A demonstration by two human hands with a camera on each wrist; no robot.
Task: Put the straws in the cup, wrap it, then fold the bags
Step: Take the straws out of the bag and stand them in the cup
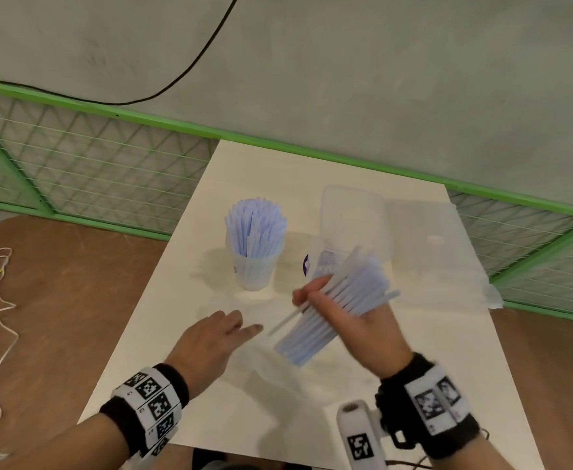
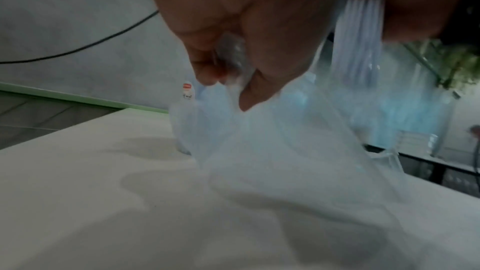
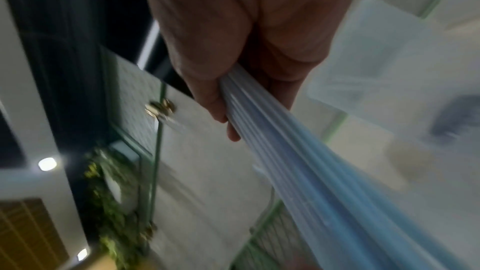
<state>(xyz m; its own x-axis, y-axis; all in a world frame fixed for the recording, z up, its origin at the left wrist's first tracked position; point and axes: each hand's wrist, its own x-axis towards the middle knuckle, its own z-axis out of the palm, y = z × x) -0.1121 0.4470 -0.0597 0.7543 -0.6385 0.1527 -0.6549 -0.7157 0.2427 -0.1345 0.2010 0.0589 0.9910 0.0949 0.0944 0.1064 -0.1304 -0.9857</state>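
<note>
A roll (image 1: 354, 432) bearing a black-and-white square marker lies at the near edge of the white table (image 1: 183, 385). Two hands are seen above the table. The left hand (image 1: 210, 340) is held low, palm down; in the left wrist view its thumb and fingers (image 2: 207, 63) are pinched on a clear plastic bag (image 2: 272, 141) (thin film, almost invisible from the head view). The right hand (image 1: 349, 320) is raised just beside it, fingers curled round one bundle of pale blue straws (image 1: 332, 310), which is tilted, its upper end pointing away to the right.

Farther back, one clear cup (image 1: 254, 269) stands upright, packed with a second bunch of straws (image 1: 256, 228); a small red-and-white label (image 2: 187, 90) is stuck on its side, the writing too blurred to be read. To the right of the cup, flat clear bags (image 1: 424, 239) are spread on the table, one printed with a purple mark (image 1: 306, 265) whose letters cannot be made out.
</note>
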